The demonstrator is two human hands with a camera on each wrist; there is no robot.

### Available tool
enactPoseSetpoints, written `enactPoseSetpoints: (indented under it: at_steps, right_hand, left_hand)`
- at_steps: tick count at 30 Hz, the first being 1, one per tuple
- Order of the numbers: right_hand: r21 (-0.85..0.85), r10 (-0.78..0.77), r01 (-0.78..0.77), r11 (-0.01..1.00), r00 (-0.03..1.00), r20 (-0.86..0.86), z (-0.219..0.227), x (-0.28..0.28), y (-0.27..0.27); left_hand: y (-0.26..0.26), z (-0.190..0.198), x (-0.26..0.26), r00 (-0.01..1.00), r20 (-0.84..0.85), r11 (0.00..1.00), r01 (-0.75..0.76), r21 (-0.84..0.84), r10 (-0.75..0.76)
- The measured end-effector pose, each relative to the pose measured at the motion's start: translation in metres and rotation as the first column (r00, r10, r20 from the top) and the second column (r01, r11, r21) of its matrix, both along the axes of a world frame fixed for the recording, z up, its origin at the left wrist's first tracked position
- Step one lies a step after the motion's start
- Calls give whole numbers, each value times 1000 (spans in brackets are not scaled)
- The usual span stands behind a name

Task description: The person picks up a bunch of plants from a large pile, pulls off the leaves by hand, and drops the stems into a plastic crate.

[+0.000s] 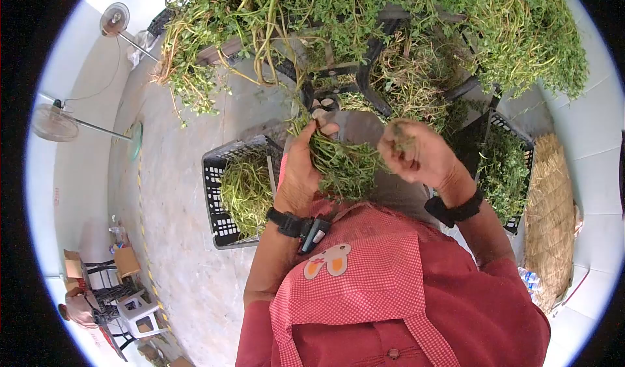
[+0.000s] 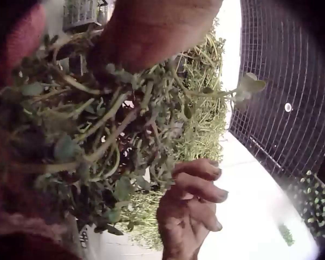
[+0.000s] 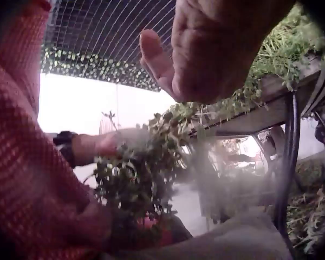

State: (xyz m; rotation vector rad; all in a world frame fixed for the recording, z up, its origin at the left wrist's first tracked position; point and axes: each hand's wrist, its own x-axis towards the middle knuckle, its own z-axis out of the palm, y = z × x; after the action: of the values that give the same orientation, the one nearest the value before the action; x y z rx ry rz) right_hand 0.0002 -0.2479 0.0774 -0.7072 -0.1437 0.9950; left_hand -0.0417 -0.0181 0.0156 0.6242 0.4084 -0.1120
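Fingers of the left hand are clamped around a bunch of green herbs, held above the lap, just below the near edge of the table heaped with more greens. The right hand hovers just beside the bunch, fingers loosely curled and apart, pinching a few sprigs. A black crate of stems stands by the left arm.

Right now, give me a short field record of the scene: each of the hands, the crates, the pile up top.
left hand: grips a bunch of leafy green stems
right hand: fingers curled round a few sprigs, just right of the bunch
left crate: black plastic, holds pale green stems
right crate: black, holds leafy greens
pile: loose greens heaped on a dark rack above the hands
floor: bare concrete
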Motion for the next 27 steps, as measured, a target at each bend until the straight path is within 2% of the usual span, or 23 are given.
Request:
enactPoseSetpoints:
  at_steps: [1,3,5,6,7,8,9,11,12,13,15,16,18,19,21,22,23,25,27]
  right_hand:
    - [-4,2,-2,1000,1000,4,1,-3,5]
    - [-133,-27,55,990,979,202,-3,-9,15]
    - [-151,2,33,988,975,223,-7,-10,19]
    - [-268,53,95,959,866,497,-7,-12,22]
    - [-354,137,192,916,679,721,-3,-14,28]
    - [-325,149,313,892,477,866,-13,-13,36]
    - [-325,147,313,892,479,866,-12,-17,38]
    - [-520,439,462,718,280,854,3,-28,47]
    - [-415,427,593,690,131,895,0,-32,53]
    - [-416,428,594,689,130,894,-15,-29,53]
    - [-310,480,646,698,-101,871,-49,-17,53]
    - [-308,480,643,701,-105,871,-47,-13,51]
    - [-414,433,529,741,95,896,-36,-3,44]
    - [-410,432,534,739,92,897,-33,3,41]
    - [-323,176,447,834,339,924,-24,17,32]
    - [-513,259,340,788,574,777,-6,18,23]
    - [-513,256,348,785,571,780,-6,20,18]
    - [-615,311,180,767,734,603,-11,22,11]
    - [-598,300,135,790,765,570,-20,17,9]
  left_hand:
    - [-4,6,2,1000,4,1000,-2,-4,2]
    - [-12,15,1,998,-1,996,-64,-66,64]
    - [-12,8,1,998,23,996,-56,-71,58]
    - [-12,3,-1,998,44,996,-36,-78,40]
    - [-12,1,0,998,44,996,-37,-76,40]
    - [-12,-2,1,998,26,996,-52,-66,54]
    - [-12,-4,1,998,8,996,-67,-55,67]
    - [-16,6,-1,998,-6,996,-64,-55,64]
    - [-18,9,-1,998,-19,997,-62,-55,61]
    - [-18,7,-1,998,-19,996,-62,-57,61]
    - [-16,2,-1,998,26,998,-52,34,51]
    - [-16,3,-2,998,28,998,-57,34,56]
    - [-17,7,-5,999,32,996,-37,76,35]
    - [-21,14,-7,999,38,996,-34,77,31]
    - [-29,30,-9,999,14,991,-44,128,42]
    - [-29,26,-9,999,23,991,-38,126,35]
    - [-27,17,-10,999,53,983,0,182,-10]
    - [-28,12,-8,995,78,971,36,237,-56]
    - [-30,17,-9,997,62,943,22,331,-45]
